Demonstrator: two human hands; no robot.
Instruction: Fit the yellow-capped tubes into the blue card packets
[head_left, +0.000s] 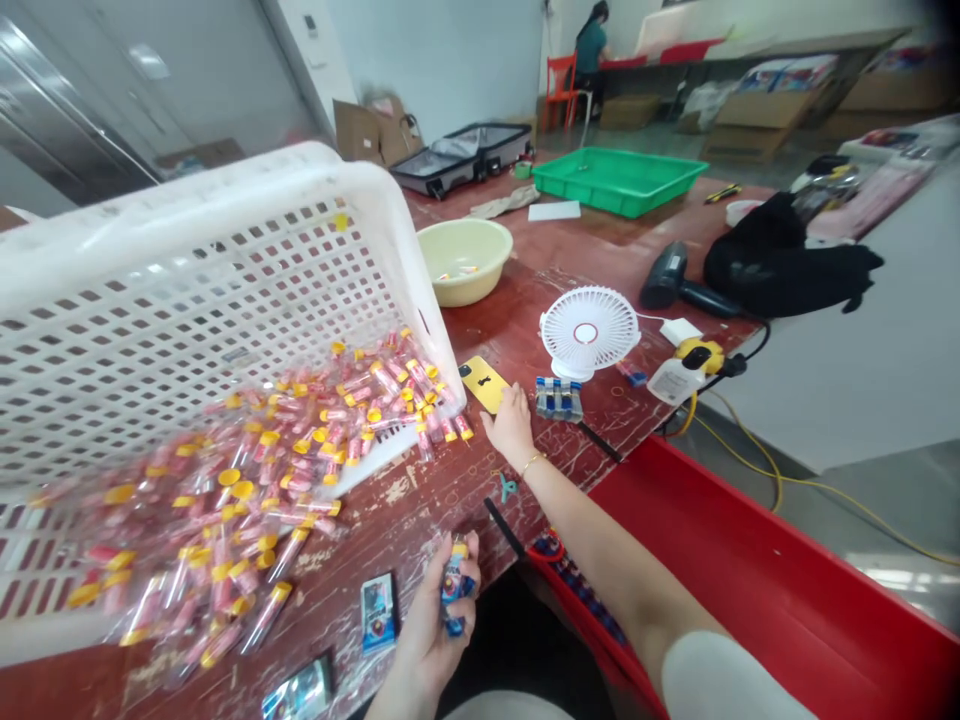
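Note:
My left hand [437,610] is closed round a small clear tube [455,585] with a yellow cap and a blue printed label. My right hand [511,428] reaches forward to a yellow phone [484,383] lying on the table, with thumb and fingers at the phone's near end. Beside my left hand lies a blue printed packet [378,612], and a second packet [298,692] is at the lower edge. Several clear tubes with pink contents and yellow caps [300,440] spill from a tipped white plastic basket [225,250] on the left.
A white fan [589,332] stands beyond my right hand, near a bundle of blue-and-silver pieces [559,398]. A cream basin [466,262], green tray [619,178] and black hair dryer [667,278] are farther back. Small teal scissors [508,487] lie nearby. A person [591,45] sits far off.

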